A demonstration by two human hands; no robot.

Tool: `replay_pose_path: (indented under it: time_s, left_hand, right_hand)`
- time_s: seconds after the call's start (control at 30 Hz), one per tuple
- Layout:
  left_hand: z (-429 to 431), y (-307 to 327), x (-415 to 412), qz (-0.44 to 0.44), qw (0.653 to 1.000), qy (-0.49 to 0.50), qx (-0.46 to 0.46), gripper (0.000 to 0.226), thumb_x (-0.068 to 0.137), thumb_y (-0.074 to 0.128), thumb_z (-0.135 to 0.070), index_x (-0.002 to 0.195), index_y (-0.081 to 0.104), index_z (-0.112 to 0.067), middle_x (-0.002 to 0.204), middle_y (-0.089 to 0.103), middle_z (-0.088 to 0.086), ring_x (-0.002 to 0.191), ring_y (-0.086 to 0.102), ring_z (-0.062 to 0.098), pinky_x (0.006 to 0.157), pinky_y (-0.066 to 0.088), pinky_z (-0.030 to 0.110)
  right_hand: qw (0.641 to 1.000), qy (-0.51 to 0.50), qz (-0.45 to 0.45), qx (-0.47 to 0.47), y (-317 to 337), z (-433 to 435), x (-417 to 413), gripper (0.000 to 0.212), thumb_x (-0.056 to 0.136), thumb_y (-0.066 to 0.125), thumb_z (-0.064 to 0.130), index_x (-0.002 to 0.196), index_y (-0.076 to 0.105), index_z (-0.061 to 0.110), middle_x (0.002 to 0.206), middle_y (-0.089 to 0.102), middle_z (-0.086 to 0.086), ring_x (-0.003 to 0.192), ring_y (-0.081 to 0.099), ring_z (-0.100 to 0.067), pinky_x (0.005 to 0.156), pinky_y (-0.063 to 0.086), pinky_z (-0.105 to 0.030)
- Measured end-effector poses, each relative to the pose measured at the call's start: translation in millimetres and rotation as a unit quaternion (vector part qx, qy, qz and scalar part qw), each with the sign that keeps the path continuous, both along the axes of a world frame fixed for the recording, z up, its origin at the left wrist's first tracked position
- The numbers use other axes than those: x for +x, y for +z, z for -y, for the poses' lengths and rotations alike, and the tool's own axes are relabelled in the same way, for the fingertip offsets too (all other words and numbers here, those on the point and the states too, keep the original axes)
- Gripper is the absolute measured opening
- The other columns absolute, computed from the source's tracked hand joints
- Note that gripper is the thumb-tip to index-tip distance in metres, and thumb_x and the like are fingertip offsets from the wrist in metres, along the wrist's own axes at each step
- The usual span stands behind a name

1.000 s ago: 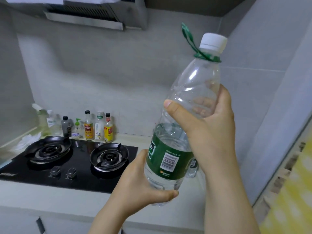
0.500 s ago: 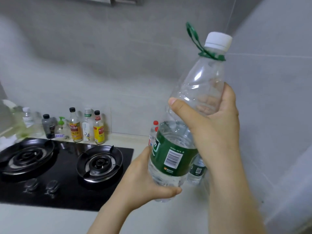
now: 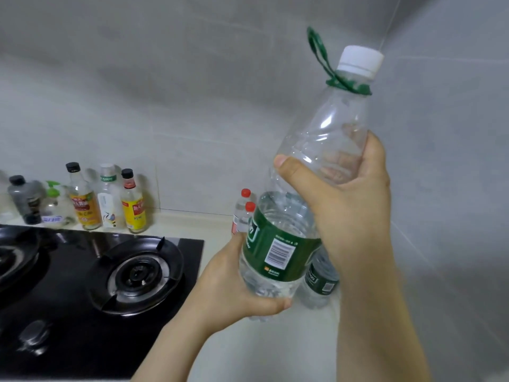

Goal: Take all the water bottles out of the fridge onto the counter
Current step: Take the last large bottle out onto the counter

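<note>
A large clear water bottle [image 3: 278, 249] with a green label, white cap and green neck loop hangs tilted above the counter [image 3: 264, 351], about half full. My right hand [image 3: 344, 194] grips its upper body, thumb across the front. My left hand [image 3: 234, 288] cups its base from the left, thumb under the bottom. Behind it on the counter stand a smaller green-label water bottle [image 3: 319, 282] and two small red-capped water bottles [image 3: 242, 213], mostly hidden. The fridge is out of view.
A black gas hob [image 3: 91, 285] with two burners fills the left of the counter. Several condiment bottles [image 3: 107, 199] line the grey tiled wall behind it. A grey wall closes the right side.
The view has turned left and down, so the hob sits lower left and more of the small bottles shows. Both hands keep the same hold on the big bottle.
</note>
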State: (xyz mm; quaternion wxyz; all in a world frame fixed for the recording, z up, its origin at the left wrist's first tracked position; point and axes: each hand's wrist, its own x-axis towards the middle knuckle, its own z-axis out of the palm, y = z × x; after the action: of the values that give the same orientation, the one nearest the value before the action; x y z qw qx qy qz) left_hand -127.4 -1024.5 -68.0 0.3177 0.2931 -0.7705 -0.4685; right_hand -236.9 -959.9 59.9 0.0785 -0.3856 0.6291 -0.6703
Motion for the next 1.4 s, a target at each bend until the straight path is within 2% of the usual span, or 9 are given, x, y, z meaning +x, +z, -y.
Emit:
replay_pose_path:
  time_s: [0.2, 0.47, 0.57, 0.73, 0.9, 1.1, 1.23, 1.33, 1.4]
  left_hand:
    - [24.9, -17.2, -32.5, 0.012, 0.999, 0.040, 0.015, 0.079, 0.047, 0.094, -0.031, 0.113, 0.051, -0.037, 0.105, 0.067, -0.027, 0.096, 0.063, -0.009, 0.079, 0.049, 0.010]
    - [45.9, -49.9, -68.9, 0.042, 0.992, 0.111, 0.037, 0.079, 0.043, 0.094, -0.039, 0.109, 0.051, -0.036, 0.103, 0.068, -0.023, 0.095, 0.064, -0.006, 0.083, 0.055, 0.027]
    - [53.3, -66.0, -73.0, 0.052, 0.989, 0.131, 0.053, 0.080, 0.040, 0.092, -0.044, 0.109, 0.051, -0.035, 0.102, 0.069, -0.022, 0.094, 0.064, -0.005, 0.084, 0.056, 0.033]
    - [71.7, -90.8, -70.7, 0.062, 0.987, 0.120, 0.082, 0.084, 0.041, 0.092, -0.042, 0.114, 0.051, -0.034, 0.104, 0.069, -0.020, 0.096, 0.065, -0.003, 0.086, 0.056, 0.035]
    - [91.0, -123.0, -66.6, 0.076, 0.985, 0.114, 0.105, 0.087, 0.041, 0.091, -0.043, 0.117, 0.049, -0.033, 0.105, 0.069, -0.018, 0.096, 0.065, -0.002, 0.084, 0.056, 0.036]
    - [110.1, -168.7, -71.0, 0.094, 0.980, 0.109, 0.137, 0.084, 0.043, 0.093, -0.038, 0.115, 0.049, -0.032, 0.105, 0.067, -0.018, 0.094, 0.064, -0.003, 0.082, 0.056, 0.032]
    - [118.1, -196.9, -75.2, 0.119, 0.974, 0.106, 0.163, 0.080, 0.044, 0.091, -0.040, 0.112, 0.048, -0.034, 0.101, 0.067, -0.019, 0.090, 0.064, -0.002, 0.079, 0.056, 0.032]
    - [121.6, -215.2, -77.4, 0.132, 0.969, 0.102, 0.181, 0.081, 0.042, 0.090, -0.041, 0.112, 0.048, -0.034, 0.100, 0.067, -0.018, 0.089, 0.065, 0.000, 0.078, 0.056, 0.033]
    - [123.7, -226.3, -79.2, 0.135, 0.968, 0.095, 0.190, 0.083, 0.040, 0.089, -0.041, 0.112, 0.048, -0.034, 0.101, 0.067, -0.016, 0.090, 0.066, 0.003, 0.078, 0.057, 0.035]
  right_hand:
    - [0.999, 0.027, 0.001, 0.031, -14.8, 34.1, -37.9, 0.085, 0.060, 0.087, 0.044, 0.131, 0.041, 0.040, 0.115, 0.059, 0.010, 0.107, 0.061, -0.013, 0.091, 0.052, -0.039]
    - [0.993, 0.086, 0.002, 0.075, -43.0, 73.5, -83.3, 0.083, 0.061, 0.086, 0.044, 0.131, 0.041, 0.039, 0.116, 0.055, 0.012, 0.107, 0.058, -0.010, 0.091, 0.052, -0.039]
    - [0.991, 0.103, 0.014, 0.089, -57.0, 87.3, -89.7, 0.082, 0.060, 0.087, 0.041, 0.129, 0.042, 0.037, 0.117, 0.057, 0.009, 0.101, 0.061, -0.008, 0.088, 0.054, -0.037]
    - [0.989, 0.102, 0.032, 0.103, -84.9, 111.4, -90.8, 0.084, 0.054, 0.088, 0.041, 0.125, 0.044, 0.037, 0.114, 0.060, 0.005, 0.102, 0.064, -0.015, 0.086, 0.056, -0.041]
    - [0.983, 0.108, 0.029, 0.148, -111.5, 128.8, -88.8, 0.083, 0.057, 0.090, 0.037, 0.126, 0.043, 0.037, 0.112, 0.064, 0.010, 0.103, 0.064, -0.011, 0.086, 0.056, -0.040]
    - [0.974, 0.100, 0.009, 0.203, -143.9, 143.4, -90.4, 0.080, 0.057, 0.090, 0.030, 0.124, 0.046, 0.034, 0.107, 0.063, 0.016, 0.094, 0.063, 0.000, 0.078, 0.054, -0.027]
    - [0.966, 0.085, 0.008, 0.243, -170.6, 153.1, -92.8, 0.094, 0.055, 0.091, 0.030, 0.135, 0.042, 0.030, 0.121, 0.059, 0.013, 0.108, 0.060, -0.009, 0.091, 0.053, -0.035]
    - [0.959, 0.076, 0.006, 0.272, -190.5, 158.2, -94.6, 0.091, 0.054, 0.091, 0.031, 0.131, 0.043, 0.032, 0.119, 0.059, 0.012, 0.109, 0.060, -0.012, 0.094, 0.051, -0.041]
    - [0.955, 0.072, -0.002, 0.288, -199.0, 161.4, -96.9, 0.088, 0.054, 0.090, 0.031, 0.129, 0.043, 0.031, 0.117, 0.059, 0.013, 0.108, 0.059, -0.011, 0.093, 0.051, -0.039]
